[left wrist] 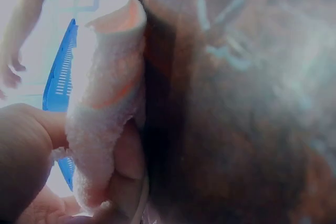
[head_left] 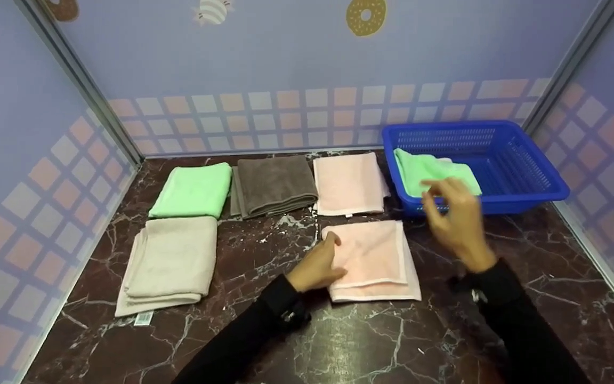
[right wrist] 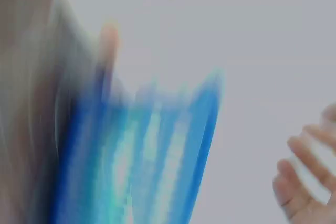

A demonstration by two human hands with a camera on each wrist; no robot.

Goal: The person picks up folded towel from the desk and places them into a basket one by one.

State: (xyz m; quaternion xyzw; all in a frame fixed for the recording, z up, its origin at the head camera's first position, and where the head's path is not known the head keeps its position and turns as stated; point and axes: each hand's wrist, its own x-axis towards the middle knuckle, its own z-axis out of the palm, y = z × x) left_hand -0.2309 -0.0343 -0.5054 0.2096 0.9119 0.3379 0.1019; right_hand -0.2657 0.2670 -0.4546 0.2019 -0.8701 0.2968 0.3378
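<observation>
A folded peach towel (head_left: 368, 253) lies on the dark marbled table in front of me. My left hand (head_left: 317, 265) pinches its left edge; in the left wrist view the towel's folded edge (left wrist: 107, 77) sits between thumb and fingers. Off to the right, my right hand (head_left: 457, 216) is raised before the blue basket (head_left: 520, 201), blurred, with loosely bent fingers and nothing held. Those fingers (right wrist: 307, 163) look spread at the right side of the right wrist view. Inside the basket, a green towel (head_left: 435, 168) rests against the left side.
Along the back lie a folded green towel (head_left: 192, 189), a grey-brown towel (head_left: 277, 184) and another peach towel (head_left: 348, 184). A beige towel (head_left: 174, 261) with a white tag (head_left: 144, 318) is at the left. Patterned walls (head_left: 307, 58) enclose the table on three sides.
</observation>
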